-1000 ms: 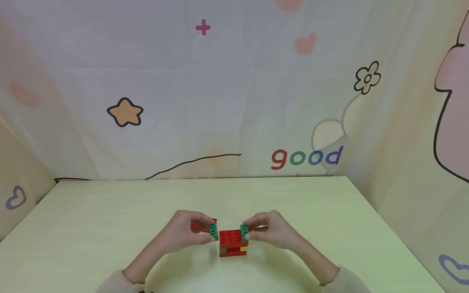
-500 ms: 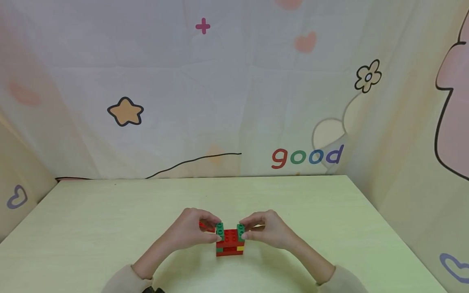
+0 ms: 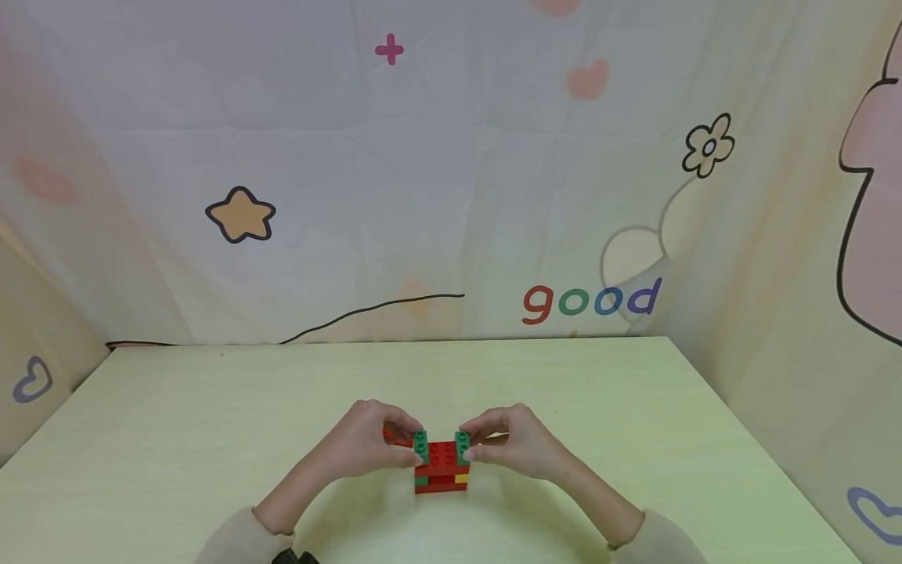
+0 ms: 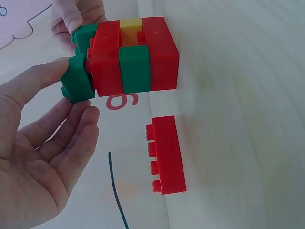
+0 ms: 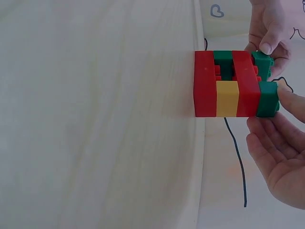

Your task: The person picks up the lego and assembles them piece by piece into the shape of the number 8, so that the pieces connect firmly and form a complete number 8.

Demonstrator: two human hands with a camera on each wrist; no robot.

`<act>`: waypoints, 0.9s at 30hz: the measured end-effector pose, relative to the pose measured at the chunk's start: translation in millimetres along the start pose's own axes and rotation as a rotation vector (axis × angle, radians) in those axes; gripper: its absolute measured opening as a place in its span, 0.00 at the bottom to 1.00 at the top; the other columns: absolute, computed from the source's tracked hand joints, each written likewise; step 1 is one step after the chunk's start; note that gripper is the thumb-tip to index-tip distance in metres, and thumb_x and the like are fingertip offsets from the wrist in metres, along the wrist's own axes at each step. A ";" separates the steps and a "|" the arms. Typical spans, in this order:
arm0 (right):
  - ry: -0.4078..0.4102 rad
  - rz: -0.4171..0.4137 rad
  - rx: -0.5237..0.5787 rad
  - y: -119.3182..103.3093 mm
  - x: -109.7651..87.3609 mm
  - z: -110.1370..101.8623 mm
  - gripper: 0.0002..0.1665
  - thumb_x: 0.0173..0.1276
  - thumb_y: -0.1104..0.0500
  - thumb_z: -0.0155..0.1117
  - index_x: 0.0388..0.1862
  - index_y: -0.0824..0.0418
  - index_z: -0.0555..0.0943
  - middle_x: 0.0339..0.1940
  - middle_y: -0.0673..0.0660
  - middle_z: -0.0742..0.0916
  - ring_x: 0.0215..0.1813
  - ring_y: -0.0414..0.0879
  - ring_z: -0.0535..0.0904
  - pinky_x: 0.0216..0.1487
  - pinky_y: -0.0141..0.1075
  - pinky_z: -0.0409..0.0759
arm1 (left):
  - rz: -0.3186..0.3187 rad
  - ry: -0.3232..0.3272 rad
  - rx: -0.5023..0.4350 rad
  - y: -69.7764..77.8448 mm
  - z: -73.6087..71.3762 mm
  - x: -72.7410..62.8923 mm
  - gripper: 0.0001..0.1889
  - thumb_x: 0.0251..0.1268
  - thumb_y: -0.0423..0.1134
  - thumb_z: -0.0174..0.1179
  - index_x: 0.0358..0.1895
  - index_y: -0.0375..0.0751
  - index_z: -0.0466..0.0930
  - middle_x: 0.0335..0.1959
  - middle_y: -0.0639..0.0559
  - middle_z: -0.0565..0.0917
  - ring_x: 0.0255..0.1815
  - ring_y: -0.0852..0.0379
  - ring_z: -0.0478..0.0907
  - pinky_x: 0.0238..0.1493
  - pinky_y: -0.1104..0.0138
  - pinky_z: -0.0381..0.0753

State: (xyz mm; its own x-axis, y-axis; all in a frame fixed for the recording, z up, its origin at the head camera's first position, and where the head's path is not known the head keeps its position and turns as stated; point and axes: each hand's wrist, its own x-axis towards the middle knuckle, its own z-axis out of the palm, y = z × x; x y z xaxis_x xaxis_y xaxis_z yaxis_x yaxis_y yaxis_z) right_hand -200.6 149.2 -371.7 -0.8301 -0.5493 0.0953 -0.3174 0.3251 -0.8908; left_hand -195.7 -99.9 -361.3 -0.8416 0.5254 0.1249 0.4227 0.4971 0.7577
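Observation:
A stack of toy building bricks (image 3: 441, 471) stands on the table: a red bottom layer, a green and a yellow brick at its two ends, and a red brick (image 5: 248, 98) above them. My left hand (image 3: 373, 440) pinches a green brick (image 4: 78, 80) at the left end of the stack's top; in the left wrist view it looks slightly tilted against the studs. On the right end, my right hand (image 3: 520, 441) pinches another green brick (image 5: 268, 98), which sits flush on the upper red brick. Red studs show between the two green bricks.
A loose red brick (image 4: 169, 155) lies on the table (image 3: 211, 439) behind my left hand, partly hidden in the head view. A printed cloth (image 3: 338, 196) hangs along the table's back edge and sides.
My left hand has moved right, bringing its green brick from beside the stack onto its left end. The stack has shifted slightly left, with my right hand still pinching its green brick.

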 end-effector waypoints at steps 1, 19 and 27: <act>0.000 0.003 0.001 0.1 -0.1 0.2 0.18 0.55 0.62 0.68 0.44 0.69 0.81 0.38 0.60 0.84 0.40 0.47 0.80 0.43 0.33 0.80 | -0.001 -0.005 -0.005 0.3 -0.2 -0.2 0.15 0.47 0.38 0.69 0.39 0.36 0.82 0.32 0.53 0.84 0.32 0.61 0.80 0.35 0.72 0.79; -0.005 0.007 -0.013 2.0 0.6 0.6 0.18 0.55 0.59 0.68 0.44 0.68 0.81 0.38 0.58 0.85 0.39 0.45 0.79 0.43 0.33 0.80 | -0.013 -0.019 0.136 14.1 1.5 4.8 0.14 0.43 0.35 0.71 0.36 0.35 0.83 0.28 0.55 0.83 0.28 0.62 0.77 0.33 0.70 0.78; -0.002 0.002 -0.008 -0.6 0.5 0.8 0.18 0.55 0.61 0.68 0.44 0.69 0.81 0.38 0.59 0.85 0.40 0.46 0.80 0.43 0.33 0.80 | -0.027 -0.028 0.150 16.0 -0.2 7.5 0.14 0.40 0.34 0.72 0.35 0.34 0.84 0.28 0.53 0.83 0.27 0.62 0.76 0.30 0.70 0.77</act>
State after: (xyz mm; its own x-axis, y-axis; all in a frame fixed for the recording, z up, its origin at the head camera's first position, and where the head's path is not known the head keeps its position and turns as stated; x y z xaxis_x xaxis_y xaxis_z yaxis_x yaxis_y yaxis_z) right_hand -200.5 148.1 -371.5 -0.8301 -0.5499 0.0926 -0.3193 0.3325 -0.8874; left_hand -195.3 -88.2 -348.1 -0.8444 0.5287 0.0860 0.4473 0.6077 0.6562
